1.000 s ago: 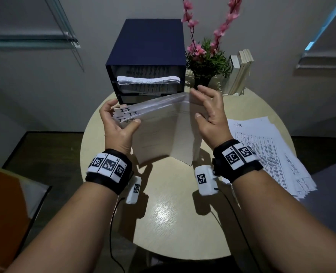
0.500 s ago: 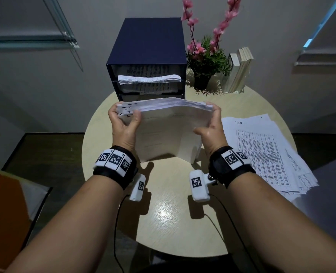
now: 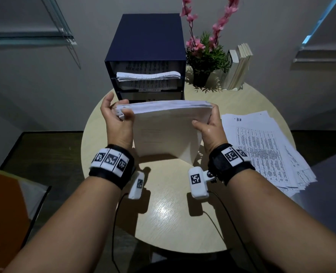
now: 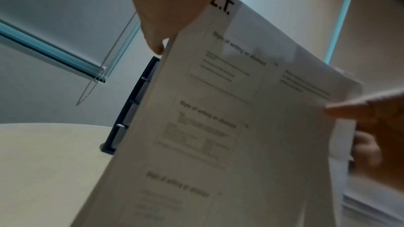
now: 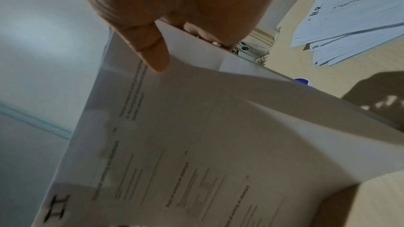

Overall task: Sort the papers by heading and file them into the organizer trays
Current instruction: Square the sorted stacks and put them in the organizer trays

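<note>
Now both hands (image 3: 118, 123) (image 3: 210, 129) grip the paper stack (image 3: 167, 127) (headed "I.T.")

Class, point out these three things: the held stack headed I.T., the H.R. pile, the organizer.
I.T. stack (image 3: 169, 131), head view, facing sheet.
H.R. pile (image 3: 261, 138), head view, top sheet.
organizer (image 3: 147, 36), head view, top panel.

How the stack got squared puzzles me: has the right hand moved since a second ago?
Yes. The right hand drew back toward the person, away from the flower pot, onto the paper stack's right edge.
</note>
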`<state>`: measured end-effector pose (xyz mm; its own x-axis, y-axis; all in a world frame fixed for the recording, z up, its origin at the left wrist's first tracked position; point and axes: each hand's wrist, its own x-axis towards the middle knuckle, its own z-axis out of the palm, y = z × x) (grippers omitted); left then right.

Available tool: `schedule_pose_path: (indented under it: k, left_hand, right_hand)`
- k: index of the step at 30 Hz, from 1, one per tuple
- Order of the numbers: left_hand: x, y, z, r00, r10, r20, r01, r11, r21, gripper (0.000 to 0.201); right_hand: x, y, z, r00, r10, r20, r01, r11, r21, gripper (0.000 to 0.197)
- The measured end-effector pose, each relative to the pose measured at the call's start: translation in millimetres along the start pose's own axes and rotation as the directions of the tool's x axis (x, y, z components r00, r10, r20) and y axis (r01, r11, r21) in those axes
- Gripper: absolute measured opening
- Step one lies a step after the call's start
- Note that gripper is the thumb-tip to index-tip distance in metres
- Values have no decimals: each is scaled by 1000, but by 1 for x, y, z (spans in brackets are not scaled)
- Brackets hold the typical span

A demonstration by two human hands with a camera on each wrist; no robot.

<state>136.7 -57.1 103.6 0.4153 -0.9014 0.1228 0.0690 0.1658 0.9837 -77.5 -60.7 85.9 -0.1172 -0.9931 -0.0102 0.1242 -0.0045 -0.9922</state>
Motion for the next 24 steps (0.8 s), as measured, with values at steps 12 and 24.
schedule_pose_path:
  k: [12, 24]
  left_hand:
    - [-1, -24, -9, 998, -38, -48, 47, 978, 203, 30]
    - [-33, -34, -16, 991, -131, -34, 133, 985, 107, 53]
  right_hand:
    - [-3, -8, 16, 998, -55, -41, 57, 997, 61, 42]
    - [-23, 6, 20, 996, -29, -90, 33, 998, 45, 67]
